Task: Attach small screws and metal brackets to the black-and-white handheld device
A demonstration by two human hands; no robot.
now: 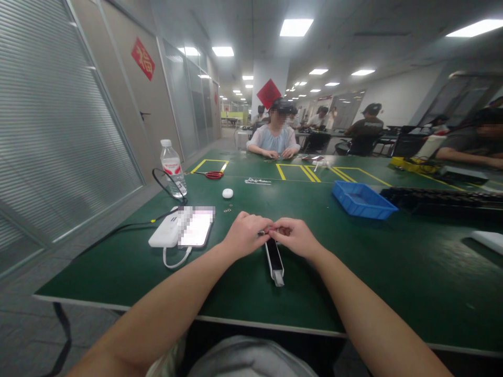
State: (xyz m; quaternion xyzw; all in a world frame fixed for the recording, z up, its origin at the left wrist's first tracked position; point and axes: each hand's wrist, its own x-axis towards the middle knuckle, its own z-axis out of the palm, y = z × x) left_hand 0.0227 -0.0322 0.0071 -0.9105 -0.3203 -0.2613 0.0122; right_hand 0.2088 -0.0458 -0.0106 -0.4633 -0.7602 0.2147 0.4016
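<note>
My left hand (pixel 245 234) and my right hand (pixel 294 236) meet fingertip to fingertip over the green table (pixel 236 285). Both are closed in a pinch around something small, part of it shiny like metal, too hidden to name. Just below the fingers lies a narrow white-edged object with a dark top (pixel 274 255), its near end pale; whether the fingers touch its far end I cannot tell. Beyond my left hand are several tiny rings (pixel 228 210) and a small white rounded case (pixel 227 193).
At left lie a white power bank (pixel 165 230) and a cabled phone (pixel 196 230), near a water bottle (pixel 172 170). Red-handled scissors (pixel 214 175) lie farther back. A blue tray (pixel 363 201) stands right, beside a black rack (pixel 444 201). Another person (pixel 273 137) sits opposite.
</note>
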